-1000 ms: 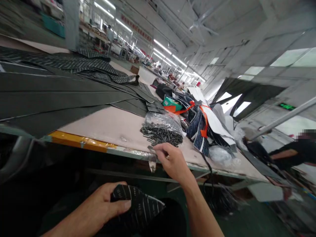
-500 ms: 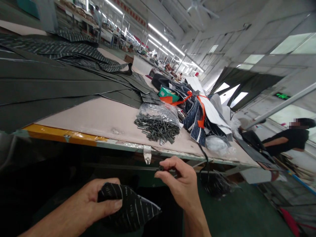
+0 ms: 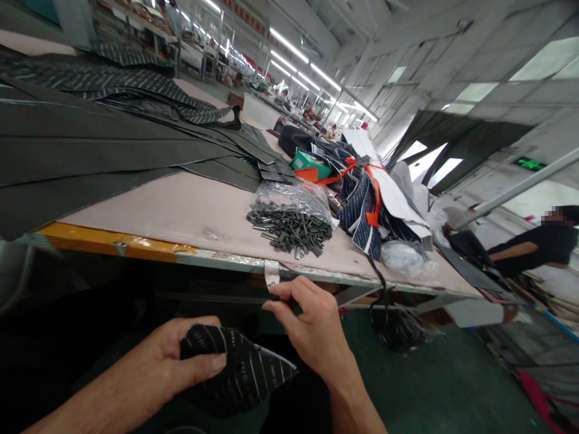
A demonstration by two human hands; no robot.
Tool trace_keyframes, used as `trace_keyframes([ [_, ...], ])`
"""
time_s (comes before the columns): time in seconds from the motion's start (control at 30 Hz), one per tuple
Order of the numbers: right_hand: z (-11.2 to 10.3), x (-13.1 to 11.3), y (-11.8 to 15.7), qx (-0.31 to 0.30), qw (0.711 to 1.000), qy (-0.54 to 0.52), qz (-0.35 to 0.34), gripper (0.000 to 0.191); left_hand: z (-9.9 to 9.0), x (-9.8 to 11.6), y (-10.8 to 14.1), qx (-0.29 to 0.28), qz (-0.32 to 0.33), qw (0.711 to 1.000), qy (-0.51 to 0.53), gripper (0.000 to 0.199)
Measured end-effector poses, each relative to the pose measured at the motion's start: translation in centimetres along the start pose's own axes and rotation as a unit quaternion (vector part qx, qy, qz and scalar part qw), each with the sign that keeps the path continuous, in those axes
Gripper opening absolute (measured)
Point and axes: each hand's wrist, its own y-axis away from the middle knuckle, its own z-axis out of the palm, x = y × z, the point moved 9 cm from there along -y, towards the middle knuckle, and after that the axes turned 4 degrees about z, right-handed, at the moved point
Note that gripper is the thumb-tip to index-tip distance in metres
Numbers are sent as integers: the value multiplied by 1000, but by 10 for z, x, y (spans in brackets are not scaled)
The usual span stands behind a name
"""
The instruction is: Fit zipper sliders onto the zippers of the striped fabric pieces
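Note:
My left hand [image 3: 181, 361] is closed around a folded piece of black printed fabric [image 3: 248, 367] with white lines and lettering; its pointed end faces right. Thumb and forefinger of my right hand [image 3: 312, 319] are pinched together just under a pale metal tab [image 3: 272, 275] that hangs from the table edge. What sits in that pinch is mostly hidden; a small dark piece showed there earlier. Above on the table lies a pile of small dark metal clips [image 3: 294, 232], spilling from a clear plastic bag [image 3: 294, 196].
Dark sheets [image 3: 113, 144] cover the left of the table [image 3: 158, 208]. At the right lie tied printed strips [image 3: 355, 208], a green box [image 3: 312, 163] and a crumpled plastic bag [image 3: 407, 258]. A black strap hangs off the edge. A person [image 3: 538, 247] stands far right.
My right hand has moved left and slightly up, bringing its pinched fingertips to the metal tab. My left hand keeps the fabric in nearly the same place. The view has shifted slightly.

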Motion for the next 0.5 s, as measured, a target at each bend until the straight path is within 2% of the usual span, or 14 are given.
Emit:
trace_keyframes([
  [0.27, 6, 8, -10, -14, 1000, 2, 15, 8, 6, 4, 0, 2, 0, 1000, 15, 32],
  [0.33, 5, 16, -9, -5, 999, -32, 28, 18, 9, 7, 0, 12, 4, 1000, 24, 30],
  [0.4, 1, 33, -1, 24, 990, -120, 76, 28, 10, 12, -2, 42, 17, 998, 43, 29],
  [0.43, 0, 43, 7, 40, 975, -192, 107, 28, 10, 14, -3, 59, 25, 996, 55, 29],
  [0.5, 4, 60, 26, 62, 921, -352, 154, 31, 11, 16, -5, 87, 36, 992, 79, 28],
])
